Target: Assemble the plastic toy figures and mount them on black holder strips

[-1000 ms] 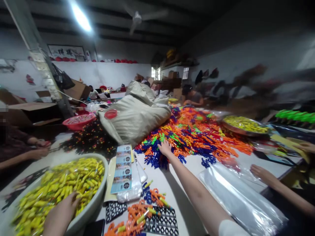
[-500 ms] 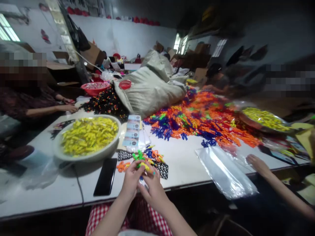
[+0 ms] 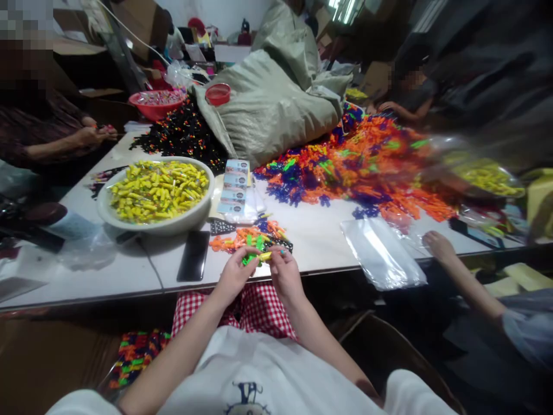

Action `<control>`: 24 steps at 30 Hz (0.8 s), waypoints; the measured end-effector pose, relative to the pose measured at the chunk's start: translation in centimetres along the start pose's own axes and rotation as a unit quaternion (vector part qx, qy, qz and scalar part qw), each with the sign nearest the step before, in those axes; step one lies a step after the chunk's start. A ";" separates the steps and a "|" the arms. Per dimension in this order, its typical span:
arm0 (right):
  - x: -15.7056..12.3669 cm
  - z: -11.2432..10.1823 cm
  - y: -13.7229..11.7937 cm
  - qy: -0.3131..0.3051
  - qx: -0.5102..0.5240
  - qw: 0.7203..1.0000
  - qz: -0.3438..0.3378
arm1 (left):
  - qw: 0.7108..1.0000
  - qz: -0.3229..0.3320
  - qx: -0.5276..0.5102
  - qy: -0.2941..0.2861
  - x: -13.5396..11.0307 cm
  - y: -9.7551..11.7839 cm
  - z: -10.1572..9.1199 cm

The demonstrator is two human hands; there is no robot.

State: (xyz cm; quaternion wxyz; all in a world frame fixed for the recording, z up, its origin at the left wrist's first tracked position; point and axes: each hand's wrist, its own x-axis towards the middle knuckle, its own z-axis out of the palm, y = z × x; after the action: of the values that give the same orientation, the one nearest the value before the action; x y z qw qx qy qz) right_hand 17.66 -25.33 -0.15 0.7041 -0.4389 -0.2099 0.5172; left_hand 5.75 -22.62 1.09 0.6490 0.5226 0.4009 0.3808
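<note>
Your left hand (image 3: 235, 275) and right hand (image 3: 285, 276) pinched a small green-and-yellow plastic piece (image 3: 258, 257) near the flat black phone (image 3: 194, 263); it seemed light and stiff, best gripped at its ends.

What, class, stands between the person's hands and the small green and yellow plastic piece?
Nothing visible: the left hand and right hand both pinch the small green and yellow plastic piece directly, at the near edge of the white table.
</note>
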 end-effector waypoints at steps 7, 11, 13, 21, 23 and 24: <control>1.0 -1.3 -2.4 0.034 0.067 0.997 0.018 | 0.999 -0.013 -0.021 -0.025 -0.6 0.8 -1.0; 0.8 -1.5 -2.3 -0.038 0.043 0.997 0.060 | 0.997 -0.067 -0.032 -0.024 -0.7 1.2 -1.2; 0.6 -1.6 -1.7 -0.065 0.033 0.995 0.074 | 0.997 -0.068 -0.036 -0.019 -0.8 1.3 -1.2; -0.3 -1.3 -0.8 -0.064 0.075 0.984 0.146 | 0.998 -0.054 0.011 -0.011 -0.9 1.5 -0.9; -0.5 -1.2 -1.2 -0.067 0.076 0.982 0.162 | 0.998 -0.047 0.023 -0.024 -0.8 1.4 -1.0; -0.5 -1.2 -1.4 -0.068 0.072 0.981 0.167 | 0.998 -0.038 0.037 -0.031 -0.8 1.4 -1.1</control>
State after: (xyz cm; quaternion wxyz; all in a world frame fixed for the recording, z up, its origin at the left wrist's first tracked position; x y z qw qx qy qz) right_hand 19.14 -26.42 0.44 0.6218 -0.3792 -0.1431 0.6701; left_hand 4.31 -22.72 2.43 0.6553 0.5419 0.4142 0.3246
